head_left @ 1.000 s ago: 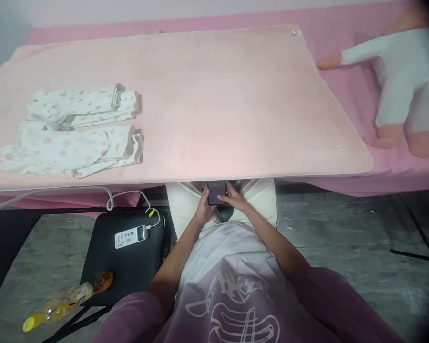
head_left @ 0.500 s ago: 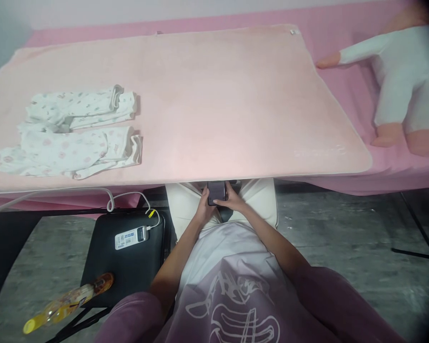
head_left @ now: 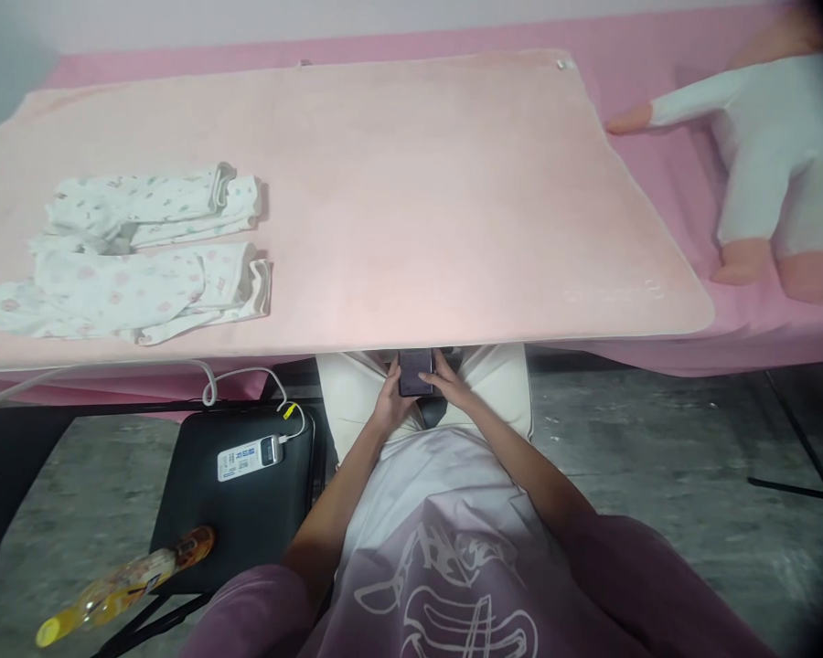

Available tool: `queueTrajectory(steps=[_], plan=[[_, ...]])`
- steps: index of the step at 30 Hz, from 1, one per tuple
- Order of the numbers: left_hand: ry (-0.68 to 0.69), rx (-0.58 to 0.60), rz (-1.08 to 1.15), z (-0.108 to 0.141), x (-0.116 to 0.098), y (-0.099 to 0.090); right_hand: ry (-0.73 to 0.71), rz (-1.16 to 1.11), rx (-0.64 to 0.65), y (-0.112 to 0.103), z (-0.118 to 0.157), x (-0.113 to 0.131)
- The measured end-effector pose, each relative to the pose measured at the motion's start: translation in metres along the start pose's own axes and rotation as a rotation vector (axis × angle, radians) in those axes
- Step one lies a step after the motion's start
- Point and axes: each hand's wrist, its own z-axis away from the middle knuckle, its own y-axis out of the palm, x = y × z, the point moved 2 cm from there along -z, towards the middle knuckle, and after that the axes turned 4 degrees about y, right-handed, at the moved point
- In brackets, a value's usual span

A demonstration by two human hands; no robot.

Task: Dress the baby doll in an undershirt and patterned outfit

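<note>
Low over my lap, at the table's front edge, a dark smartphone [head_left: 415,373] is held between both hands. My left hand [head_left: 390,399] is closed around its left side. My right hand [head_left: 451,384] grips the right side, its thumb lying over the screen. What the screen shows is too dark to make out. On the pink mat [head_left: 411,201] above the phone, two folded white baby garments lie at the left: one with small green prints [head_left: 157,201], the other with pink prints [head_left: 130,288].
A doll in white clothes [head_left: 761,155] lies on the pink cloth at the right. Left of me, a black stool [head_left: 247,521] carries a white power bank [head_left: 251,457] with a cable and a bottle with a yellow cap [head_left: 127,585]. A thin black metal leg [head_left: 796,489] stands at the right.
My right thumb has shifted slightly up and right over the phone screen. Both hands keep hold of the phone, and the view has moved only slightly.
</note>
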Motion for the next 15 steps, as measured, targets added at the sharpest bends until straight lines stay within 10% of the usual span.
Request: queueTrajectory(steps=[15], plan=[[-0.018, -0.026, -0.024, 0.002, -0.003, 0.000, 0.023, -0.041, 0.053, 0.002, 0.007, 0.020]])
